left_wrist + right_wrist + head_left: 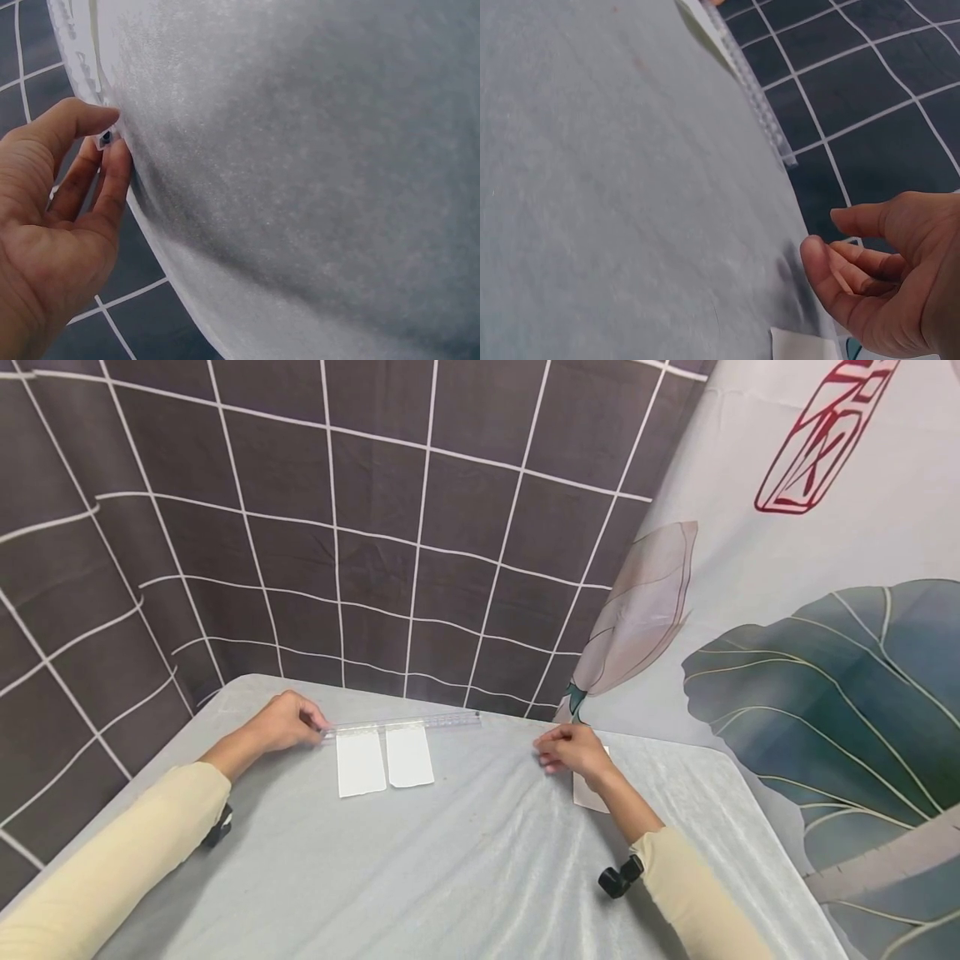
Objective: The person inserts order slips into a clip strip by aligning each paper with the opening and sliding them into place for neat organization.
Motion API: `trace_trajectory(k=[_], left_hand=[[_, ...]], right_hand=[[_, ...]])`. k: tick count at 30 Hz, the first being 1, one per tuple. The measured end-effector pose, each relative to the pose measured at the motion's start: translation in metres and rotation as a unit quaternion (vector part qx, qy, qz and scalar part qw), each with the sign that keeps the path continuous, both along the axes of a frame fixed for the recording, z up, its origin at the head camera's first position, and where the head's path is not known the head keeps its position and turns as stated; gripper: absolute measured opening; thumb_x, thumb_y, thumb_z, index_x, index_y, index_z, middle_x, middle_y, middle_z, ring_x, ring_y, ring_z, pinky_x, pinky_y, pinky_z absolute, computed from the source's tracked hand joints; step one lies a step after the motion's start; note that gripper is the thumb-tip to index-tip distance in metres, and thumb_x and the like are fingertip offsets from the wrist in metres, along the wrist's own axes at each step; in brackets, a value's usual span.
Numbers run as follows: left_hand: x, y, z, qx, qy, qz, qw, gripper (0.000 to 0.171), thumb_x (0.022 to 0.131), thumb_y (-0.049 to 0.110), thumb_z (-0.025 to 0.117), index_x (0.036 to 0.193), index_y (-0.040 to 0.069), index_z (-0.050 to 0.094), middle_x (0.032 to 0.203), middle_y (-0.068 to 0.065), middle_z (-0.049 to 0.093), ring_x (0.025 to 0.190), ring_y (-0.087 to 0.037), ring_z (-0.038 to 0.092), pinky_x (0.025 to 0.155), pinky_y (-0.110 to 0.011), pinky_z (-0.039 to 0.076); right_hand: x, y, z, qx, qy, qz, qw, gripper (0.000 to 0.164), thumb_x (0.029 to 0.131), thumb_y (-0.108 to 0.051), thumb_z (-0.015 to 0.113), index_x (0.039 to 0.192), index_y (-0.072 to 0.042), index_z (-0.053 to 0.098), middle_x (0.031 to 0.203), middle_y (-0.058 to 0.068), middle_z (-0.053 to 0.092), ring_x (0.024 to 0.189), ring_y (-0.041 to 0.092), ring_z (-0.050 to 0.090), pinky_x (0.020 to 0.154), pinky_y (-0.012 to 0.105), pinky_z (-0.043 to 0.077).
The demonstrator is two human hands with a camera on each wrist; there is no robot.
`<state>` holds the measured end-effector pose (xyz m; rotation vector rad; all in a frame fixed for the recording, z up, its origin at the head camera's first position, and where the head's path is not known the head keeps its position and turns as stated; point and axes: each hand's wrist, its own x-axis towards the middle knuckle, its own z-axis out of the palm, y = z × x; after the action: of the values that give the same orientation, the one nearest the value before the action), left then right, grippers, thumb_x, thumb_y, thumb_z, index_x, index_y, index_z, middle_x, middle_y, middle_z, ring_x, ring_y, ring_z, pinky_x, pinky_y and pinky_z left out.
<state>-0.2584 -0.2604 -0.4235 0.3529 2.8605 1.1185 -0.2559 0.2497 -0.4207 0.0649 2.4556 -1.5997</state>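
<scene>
A clear plastic ruler (453,720) lies along the far part of the table, across the top edges of two white paper cards. My left hand (288,722) pinches its left end between thumb and fingers; the left wrist view shows the ruler's end with a small dark hole (106,138) there. The left card (362,766) and the right card (410,758) lie side by side with a narrow gap. Off to the right, my right hand (576,752) hovers with loosely bent fingers and holds nothing. Partly under it in view is a third pale card (589,797).
A light grey velvety cloth (375,877) with soft folds covers the table. Behind the far edge hangs a dark curtain (375,560) with white grid lines. On the right hangs a white cloth with a leaf print (817,693).
</scene>
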Motion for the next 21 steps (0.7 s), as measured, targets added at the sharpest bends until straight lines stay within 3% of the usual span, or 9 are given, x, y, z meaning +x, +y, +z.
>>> trace_trajectory(k=[21], left_hand=[[-0.002, -0.001, -0.001, -0.001, 0.001, -0.001, 1.0000, 0.023, 0.076, -0.004, 0.087, 0.099, -0.005, 0.086, 0.082, -0.005, 0.078, 0.078, -0.015, 0.061, 0.067, -0.025, 0.050]], right_hand=[[0.007, 0.045, 0.006, 0.030, -0.005, -0.021, 0.999, 0.032, 0.104, -0.010, 0.074, 0.125, 0.013, 0.071, 0.090, 0.005, 0.080, 0.076, 0.006, 0.072, 0.071, 0.024, 0.065]])
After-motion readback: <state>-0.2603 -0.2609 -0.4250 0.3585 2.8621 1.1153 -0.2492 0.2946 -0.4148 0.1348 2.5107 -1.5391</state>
